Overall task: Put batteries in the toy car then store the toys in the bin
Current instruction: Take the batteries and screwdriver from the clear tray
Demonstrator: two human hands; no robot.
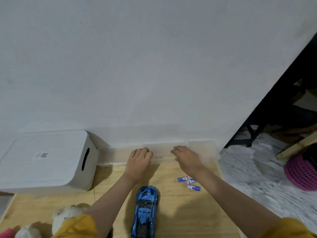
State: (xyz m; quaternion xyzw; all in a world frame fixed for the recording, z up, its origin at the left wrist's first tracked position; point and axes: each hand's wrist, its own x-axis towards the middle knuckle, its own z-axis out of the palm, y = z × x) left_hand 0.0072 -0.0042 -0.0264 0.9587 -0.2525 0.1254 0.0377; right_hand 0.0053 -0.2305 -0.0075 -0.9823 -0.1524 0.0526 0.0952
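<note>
Toy car (145, 212) beside three blue batteries (188, 182), labels unreadable; fingers' state unclear.

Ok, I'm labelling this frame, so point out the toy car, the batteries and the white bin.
toy car (145, 210): head view, on its blue roof.
batteries (189, 182): head view, on the middle one of three.
white bin (44, 162): head view, on its upturned flat face.

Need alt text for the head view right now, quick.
Both hands, left hand and right hand, reach onto a clear plastic lid lying against the wall; a blue toy car and three blue batteries lie on the wooden table, beside a white storage bin.
</note>
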